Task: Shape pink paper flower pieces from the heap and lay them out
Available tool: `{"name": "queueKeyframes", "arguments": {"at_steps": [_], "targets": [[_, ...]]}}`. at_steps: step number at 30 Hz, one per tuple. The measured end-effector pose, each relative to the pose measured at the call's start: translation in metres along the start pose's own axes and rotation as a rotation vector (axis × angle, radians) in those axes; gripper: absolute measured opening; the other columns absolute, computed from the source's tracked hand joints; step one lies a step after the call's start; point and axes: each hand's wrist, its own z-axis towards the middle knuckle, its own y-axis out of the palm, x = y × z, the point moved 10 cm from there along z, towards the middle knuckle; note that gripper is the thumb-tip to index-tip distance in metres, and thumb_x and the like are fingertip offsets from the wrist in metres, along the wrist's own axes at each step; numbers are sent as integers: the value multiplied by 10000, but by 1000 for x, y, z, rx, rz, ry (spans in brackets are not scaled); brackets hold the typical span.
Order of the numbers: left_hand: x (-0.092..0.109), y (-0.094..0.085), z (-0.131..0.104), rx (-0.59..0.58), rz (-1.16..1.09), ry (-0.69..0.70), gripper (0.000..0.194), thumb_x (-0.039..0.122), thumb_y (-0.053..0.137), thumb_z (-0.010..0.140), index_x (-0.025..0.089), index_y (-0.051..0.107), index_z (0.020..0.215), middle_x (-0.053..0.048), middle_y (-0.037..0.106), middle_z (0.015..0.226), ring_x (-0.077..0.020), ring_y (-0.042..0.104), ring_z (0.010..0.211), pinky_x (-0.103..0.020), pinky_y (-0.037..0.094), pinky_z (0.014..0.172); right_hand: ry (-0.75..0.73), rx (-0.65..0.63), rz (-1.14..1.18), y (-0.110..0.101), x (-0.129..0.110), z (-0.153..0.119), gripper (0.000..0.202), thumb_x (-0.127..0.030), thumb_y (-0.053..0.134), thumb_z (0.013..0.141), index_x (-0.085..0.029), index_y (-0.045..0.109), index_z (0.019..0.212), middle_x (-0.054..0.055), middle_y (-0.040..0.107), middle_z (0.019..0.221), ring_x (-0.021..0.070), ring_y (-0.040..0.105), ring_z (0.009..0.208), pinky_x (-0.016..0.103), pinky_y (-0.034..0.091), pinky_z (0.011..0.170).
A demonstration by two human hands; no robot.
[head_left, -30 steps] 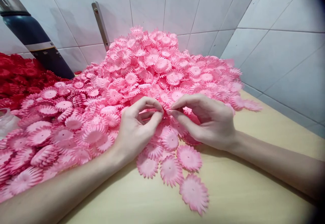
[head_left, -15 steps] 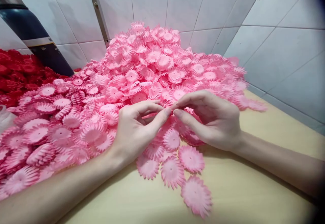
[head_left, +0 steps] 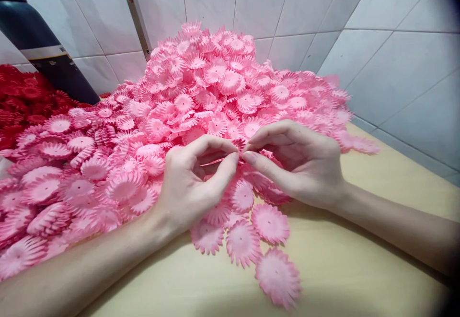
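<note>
Tiled wall (head_left: 208,0), pale, grey-jointed, meeting a second tiled wall (head_left: 413,67) at a corner on the right. Fixed to the first: one narrow metal strip (head_left: 136,19), slanting down behind the stock.

Desk (head_left: 345,259), one, light wood-toned, bare along its near and right-hand parts.

Pink petal discs, heap of (head_left: 215,70), very many, fringed at the rim; several show a small dark hole at the centre. Piled highest against the wall, spreading to the left edge of view; deeper pink among those on the left.

Red petal discs, smaller heap of (head_left: 21,101), far left, adjoining the pink. Dark blue bottle (head_left: 32,34), one, with a pale band, standing behind the red heap, its top cut off by the frame. Whitish item (head_left: 4,167), left edge, too little visible to identify.

Loose pink discs (head_left: 278,277), four, lying flat on the desk at the near edge of the heap, below my fingers.

My left grip (head_left: 192,180): thumb and forefinger drawn together at the tips, before the heap. My right grip (head_left: 309,170): thumb and forefinger nearly meeting, tips just beside the left ones, other fingers curled. Whether either pinches a disc I cannot tell; deeper pink petals show just behind the fingertips.
</note>
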Motion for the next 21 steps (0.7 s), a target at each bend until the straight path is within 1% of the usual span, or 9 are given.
{"name": "queueKeyframes", "arguments": {"at_steps": [6, 11, 15, 21], "targets": [[-5, 2, 0, -12, -80, -37, 83, 141, 675, 777, 167, 632, 843, -20, 720, 842, -156, 715, 820, -257, 605, 796, 8, -2, -21, 0, 2, 0, 196, -123, 681, 795, -234, 609, 940, 13, 668, 817, 165, 673, 755, 298, 603, 671], [-7, 5, -1, -49, -118, -40, 103, 130, 651, 803, 163, 616, 894, -33, 726, 907, -154, 716, 862, -282, 595, 859, -2, -10, -11, 0, 0, 0, 257, -67, 674, 771, -233, 615, 959, 12, 667, 836, 157, 668, 765, 282, 596, 670], [-8, 6, -1, -62, -114, -37, 112, 122, 643, 810, 155, 616, 913, -39, 729, 930, -152, 717, 870, -281, 591, 869, -19, -12, -14, 0, -2, 0, 275, -46, 675, 755, -228, 617, 953, 10, 669, 839, 154, 672, 768, 277, 597, 676], [-8, 8, 0, -77, -133, -38, 129, 105, 625, 820, 151, 625, 941, -42, 735, 958, -172, 710, 962, -277, 578, 909, -10, -32, -31, 1, 0, 0, 292, -51, 679, 740, -239, 619, 954, 7, 676, 867, 166, 682, 783, 298, 599, 700]]}}
